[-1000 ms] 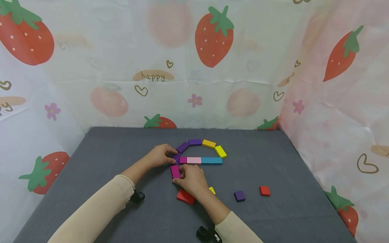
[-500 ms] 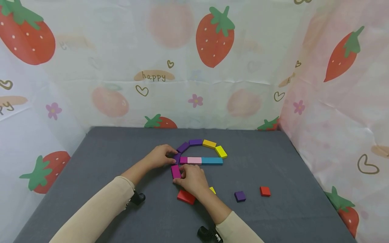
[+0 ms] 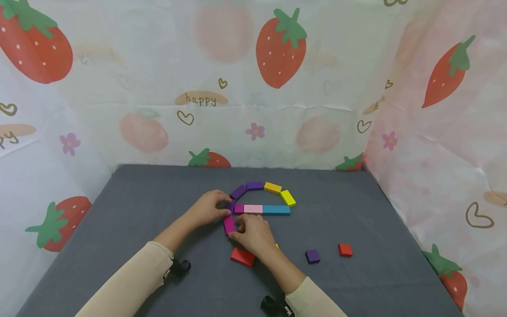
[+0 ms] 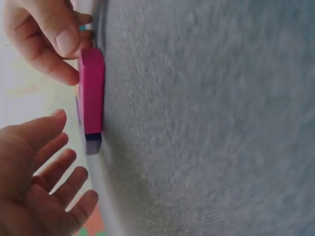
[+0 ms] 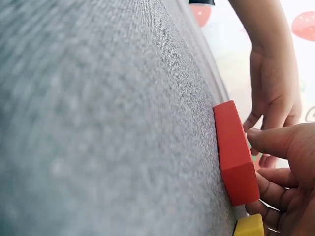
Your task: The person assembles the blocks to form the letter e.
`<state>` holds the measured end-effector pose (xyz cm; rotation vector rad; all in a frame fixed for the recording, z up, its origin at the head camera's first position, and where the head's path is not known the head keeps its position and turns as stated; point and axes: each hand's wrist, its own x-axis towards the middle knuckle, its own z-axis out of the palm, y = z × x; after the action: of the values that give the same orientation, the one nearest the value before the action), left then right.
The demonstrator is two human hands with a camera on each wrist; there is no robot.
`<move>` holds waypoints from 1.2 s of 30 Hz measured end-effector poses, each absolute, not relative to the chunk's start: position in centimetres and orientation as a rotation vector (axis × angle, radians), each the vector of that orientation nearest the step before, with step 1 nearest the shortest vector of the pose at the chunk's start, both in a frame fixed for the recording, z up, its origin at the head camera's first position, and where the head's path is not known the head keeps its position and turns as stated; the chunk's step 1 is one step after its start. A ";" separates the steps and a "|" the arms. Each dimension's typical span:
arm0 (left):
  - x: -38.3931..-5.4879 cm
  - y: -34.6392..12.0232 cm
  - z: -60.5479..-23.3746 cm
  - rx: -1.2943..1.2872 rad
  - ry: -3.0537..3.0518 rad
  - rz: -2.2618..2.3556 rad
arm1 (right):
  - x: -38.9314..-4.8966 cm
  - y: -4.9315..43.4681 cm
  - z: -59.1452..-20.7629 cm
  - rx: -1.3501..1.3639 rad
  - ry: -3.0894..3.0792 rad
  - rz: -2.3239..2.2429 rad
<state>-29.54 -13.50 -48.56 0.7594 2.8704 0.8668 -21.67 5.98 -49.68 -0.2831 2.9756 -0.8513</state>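
Note:
In the head view, a magenta block [image 3: 229, 225] lies at the lower left end of a curved row of blocks. My right hand [image 3: 255, 234] is at its right side, thumb by the near end and fingertips close to or touching it. The left wrist view shows those fingertips by one end of the magenta block [image 4: 92, 93]. My left hand [image 3: 207, 208] is beside a partly hidden purple block [image 3: 232, 205]; its fingers [image 4: 74, 183] are spread and hold nothing. Whether it touches that block cannot be told.
A straight magenta, pink [image 3: 253, 210] and blue row [image 3: 276, 210] runs inside the curve. Nearer lie a red block [image 3: 243, 256], a mostly hidden yellow block [image 5: 250, 225], a small purple block [image 3: 312, 256] and a small red block [image 3: 345, 250] on the grey cloth [image 3: 380, 281].
My right hand has shifted slightly right, its thumb drawing back from the magenta block's near end. My left fingers have eased a little off the purple block. The other blocks stay in place.

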 end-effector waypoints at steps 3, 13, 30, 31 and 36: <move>-28.9 -13.6 -48.2 0.745 2.886 0.867 | -21.6 6.2 -49.5 -0.306 2.974 -0.862; -26.7 -13.8 -48.8 0.661 2.907 0.941 | -21.0 6.7 -49.2 -0.361 2.973 -0.871; -25.1 -13.1 -49.7 0.504 2.920 1.152 | -20.1 7.9 -48.6 -0.657 2.924 -0.803; -25.1 -13.0 -49.8 0.499 2.922 1.150 | -20.1 8.0 -48.6 -0.675 2.916 -0.798; -24.7 -12.9 -49.9 0.467 2.910 1.151 | -19.8 8.6 -48.6 -0.738 2.866 -0.774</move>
<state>-24.72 -12.90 -49.93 0.4667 2.9097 1.1507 -19.84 8.56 -48.61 -0.7380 2.8665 -0.7743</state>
